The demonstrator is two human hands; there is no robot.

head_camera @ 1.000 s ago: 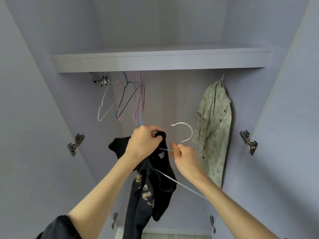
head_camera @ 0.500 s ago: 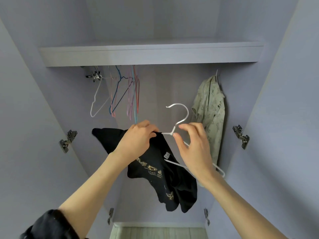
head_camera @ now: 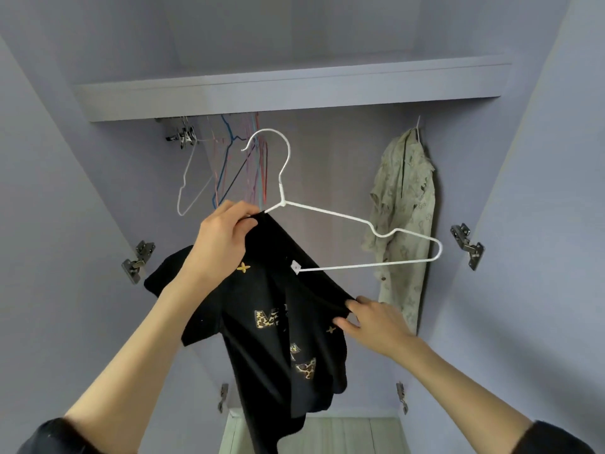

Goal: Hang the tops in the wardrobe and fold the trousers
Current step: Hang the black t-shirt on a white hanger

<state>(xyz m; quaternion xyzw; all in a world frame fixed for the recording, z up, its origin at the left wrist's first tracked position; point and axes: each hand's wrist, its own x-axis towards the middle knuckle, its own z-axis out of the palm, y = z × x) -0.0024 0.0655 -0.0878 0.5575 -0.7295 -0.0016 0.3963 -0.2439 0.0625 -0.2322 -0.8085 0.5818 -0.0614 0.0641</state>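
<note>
A black T-shirt [head_camera: 271,335] with gold leopard lettering hangs half on a white wire hanger [head_camera: 357,224] inside the open wardrobe. The hanger's left arm is inside the shirt; its right arm sticks out bare. My left hand [head_camera: 226,237] grips the shirt's shoulder together with the hanger near its neck. My right hand [head_camera: 370,319] pinches the shirt's collar edge lower right. The hook points up, below the shelf.
A pale green patterned shirt [head_camera: 402,217] hangs at the right of the wardrobe. Several empty coloured wire hangers [head_camera: 229,165] hang at the left under the shelf [head_camera: 288,90]. Door hinges [head_camera: 139,262] stick out on both side walls. Pale floor [head_camera: 327,434] shows below.
My right hand let go of the hanger near its neck and dropped to pinch the shirt's collar. My left hand raised the hanger, which now stands upright with its right arm bare.
</note>
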